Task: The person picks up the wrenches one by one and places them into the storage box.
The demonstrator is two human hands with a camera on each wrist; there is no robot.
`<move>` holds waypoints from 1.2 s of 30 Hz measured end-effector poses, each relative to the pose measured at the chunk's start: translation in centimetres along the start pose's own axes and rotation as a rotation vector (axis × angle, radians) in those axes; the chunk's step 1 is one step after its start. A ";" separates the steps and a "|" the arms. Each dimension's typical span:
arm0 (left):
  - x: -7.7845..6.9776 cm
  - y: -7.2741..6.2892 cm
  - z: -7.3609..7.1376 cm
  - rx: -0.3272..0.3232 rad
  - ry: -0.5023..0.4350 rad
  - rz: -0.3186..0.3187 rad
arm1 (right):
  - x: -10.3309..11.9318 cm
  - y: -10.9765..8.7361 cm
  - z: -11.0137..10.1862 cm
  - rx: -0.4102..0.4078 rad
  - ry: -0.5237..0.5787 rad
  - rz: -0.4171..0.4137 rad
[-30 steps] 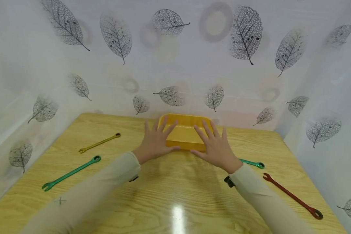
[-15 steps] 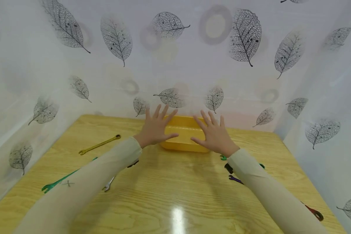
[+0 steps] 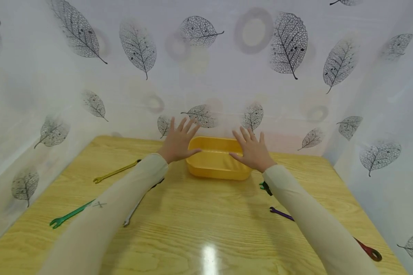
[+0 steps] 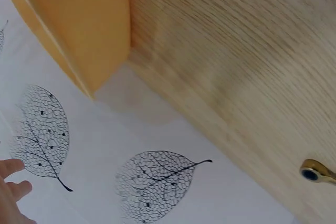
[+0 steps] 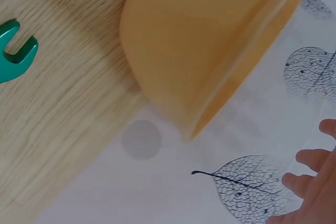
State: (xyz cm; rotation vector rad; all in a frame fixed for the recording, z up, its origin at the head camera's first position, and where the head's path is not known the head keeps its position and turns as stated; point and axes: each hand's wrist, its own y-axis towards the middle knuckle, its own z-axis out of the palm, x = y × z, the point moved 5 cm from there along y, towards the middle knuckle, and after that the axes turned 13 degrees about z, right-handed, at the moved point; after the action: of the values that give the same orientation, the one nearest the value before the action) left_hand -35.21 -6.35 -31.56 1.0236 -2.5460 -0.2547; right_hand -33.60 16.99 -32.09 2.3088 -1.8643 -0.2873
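Observation:
A yellow plastic tray (image 3: 217,173) sits at the back middle of the wooden table, its inside bare. My left hand (image 3: 179,141) is raised at its left end, fingers spread and straight, holding nothing. On the other side, my right hand (image 3: 254,151) is likewise spread and overlaps the tray's right end in the head view. The left wrist view has the tray's outer wall (image 4: 84,24) apart from the fingertips at the lower left edge. In the right wrist view, the tray wall (image 5: 178,40) also stands apart from the fingers.
Combination wrenches lie on both sides: yellow (image 3: 117,172), green (image 3: 70,214) and silver (image 3: 135,210) at left; purple (image 3: 281,214), red (image 3: 368,250) and another green one (image 5: 16,56) at right. Sleeves cover parts of several. A leaf-print curtain (image 3: 210,76) stands behind the table.
Both hands have risen and moved away from the tray's front, staying spread. More of the tray shows. The silver and purple wrenches, hidden under the arms earlier, have come partly into view.

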 end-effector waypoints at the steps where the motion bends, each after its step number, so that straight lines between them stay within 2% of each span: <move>1: 0.2 0.0 0.2 0.005 -0.005 -0.008 | -0.1 0.2 0.2 -0.001 -0.007 0.005; 8: 0.8 0.2 1.4 0.059 0.017 -0.064 | -1.3 1.0 1.5 0.040 -0.025 0.054; 15: 0.8 0.3 2.6 0.049 0.046 -0.108 | -2.3 1.5 2.4 0.007 -0.063 0.086; 22: 0.4 0.1 3.1 0.021 0.006 -0.126 | -3.3 1.6 3.4 -0.028 -0.080 0.097; 30: 0.5 0.0 4.3 0.001 -0.017 -0.142 | -3.8 1.3 3.9 -0.025 -0.102 0.109; 36: 0.3 0.1 4.7 0.048 -0.043 -0.173 | -4.2 1.2 4.6 -0.043 -0.140 0.110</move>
State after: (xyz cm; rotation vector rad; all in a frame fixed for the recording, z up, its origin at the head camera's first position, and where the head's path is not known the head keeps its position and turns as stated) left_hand -37.43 -6.35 -35.75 1.2719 -2.5147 -0.2660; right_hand -36.76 20.80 -36.07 2.2004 -2.0206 -0.4806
